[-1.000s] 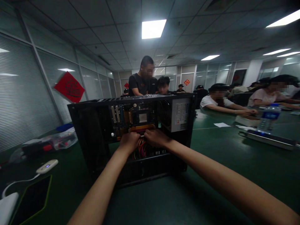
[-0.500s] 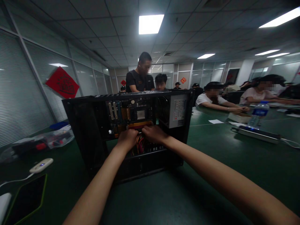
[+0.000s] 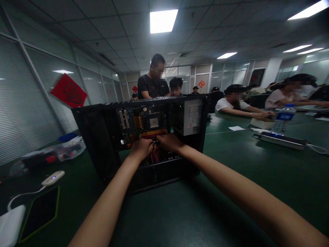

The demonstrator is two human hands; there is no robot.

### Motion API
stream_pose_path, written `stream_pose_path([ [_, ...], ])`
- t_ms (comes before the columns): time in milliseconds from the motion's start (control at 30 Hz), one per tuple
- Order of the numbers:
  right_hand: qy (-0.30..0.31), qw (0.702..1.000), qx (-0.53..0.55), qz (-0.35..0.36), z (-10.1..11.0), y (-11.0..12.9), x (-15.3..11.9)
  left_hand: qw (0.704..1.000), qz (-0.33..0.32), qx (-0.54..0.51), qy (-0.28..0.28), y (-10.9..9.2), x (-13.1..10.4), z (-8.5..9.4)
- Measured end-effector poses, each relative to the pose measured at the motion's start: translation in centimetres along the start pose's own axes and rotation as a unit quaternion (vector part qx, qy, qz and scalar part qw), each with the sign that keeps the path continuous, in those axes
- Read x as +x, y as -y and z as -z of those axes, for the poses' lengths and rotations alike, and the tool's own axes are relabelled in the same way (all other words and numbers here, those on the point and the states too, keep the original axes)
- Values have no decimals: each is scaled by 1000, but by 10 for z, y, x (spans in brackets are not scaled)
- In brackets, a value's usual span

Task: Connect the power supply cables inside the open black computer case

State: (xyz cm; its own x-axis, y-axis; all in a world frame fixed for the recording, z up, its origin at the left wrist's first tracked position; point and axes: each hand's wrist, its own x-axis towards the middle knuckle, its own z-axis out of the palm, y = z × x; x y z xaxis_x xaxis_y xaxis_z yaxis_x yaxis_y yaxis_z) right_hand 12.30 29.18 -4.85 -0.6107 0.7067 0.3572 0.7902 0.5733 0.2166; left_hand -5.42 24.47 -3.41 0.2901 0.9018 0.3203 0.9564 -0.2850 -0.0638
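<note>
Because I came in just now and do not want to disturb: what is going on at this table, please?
Someone has the left hand and right hand in the open side of a computer case, which stands on the green table. Both are near the lower part of the board, close to coloured wires; what they grip, if anything, is hidden. The power supply sits in the case's upper right.

The computer case [image 3: 154, 175] is showing black around a silver-grey power supply [image 3: 192, 117], white and blue slots [image 3: 126, 119], and red and yellow wires [image 3: 155, 155]. The table [image 3: 164, 219] is gleaming dark green, the phone [image 3: 40, 213] is wearing a lime-green edge around black, and the red diamond sign [image 3: 69, 90] is carrying dark markings.
</note>
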Motion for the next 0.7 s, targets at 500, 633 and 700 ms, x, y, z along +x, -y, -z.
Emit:
stream_pose_path([
  [500,-2,1000,15,-9,4,0,-2,999,23,30,-4,-4,3,-1],
  [633,7,1000,13,-12,6,1,-2,999,28,34,-3,-5,3,-1],
  [700,10,1000,17,-17,5,1,-1,999,31,36,-1,-6,3,-1],
])
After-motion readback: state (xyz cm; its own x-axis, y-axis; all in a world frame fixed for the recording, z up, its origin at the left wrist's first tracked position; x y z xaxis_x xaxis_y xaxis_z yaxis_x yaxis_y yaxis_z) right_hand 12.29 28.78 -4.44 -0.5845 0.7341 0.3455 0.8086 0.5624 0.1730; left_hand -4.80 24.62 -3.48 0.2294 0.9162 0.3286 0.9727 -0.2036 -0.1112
